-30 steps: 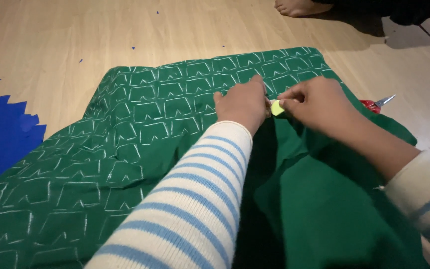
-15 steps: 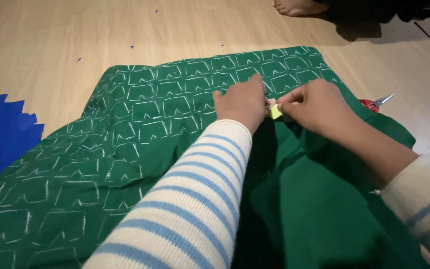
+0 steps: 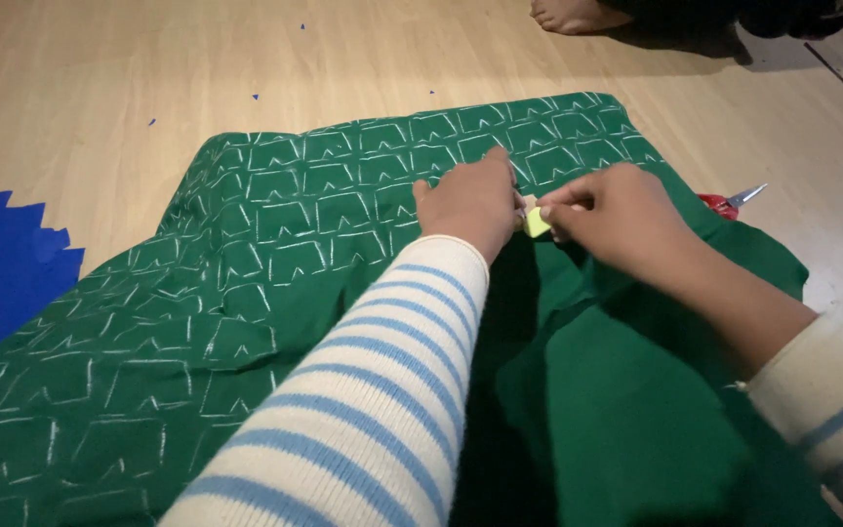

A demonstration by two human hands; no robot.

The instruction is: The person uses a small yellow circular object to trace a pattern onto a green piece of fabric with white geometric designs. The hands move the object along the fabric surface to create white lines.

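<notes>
Pinching a small yellow-green chalk piece (image 3: 537,222) between thumb and fingertips, the right hand (image 3: 609,217) works beside the left hand (image 3: 470,199), which presses flat, fingers together, on the green patterned cloth (image 3: 275,263); the chalk sits between the 2 hands, touching the cloth. Left to right: a blue sheet (image 3: 2,263) lies on the pale wooden floor (image 3: 148,59); the cloth spreads across the middle; red-handled scissors (image 3: 729,201) peek out at its right edge; another person's bare foot (image 3: 568,14) rests at the top.
</notes>
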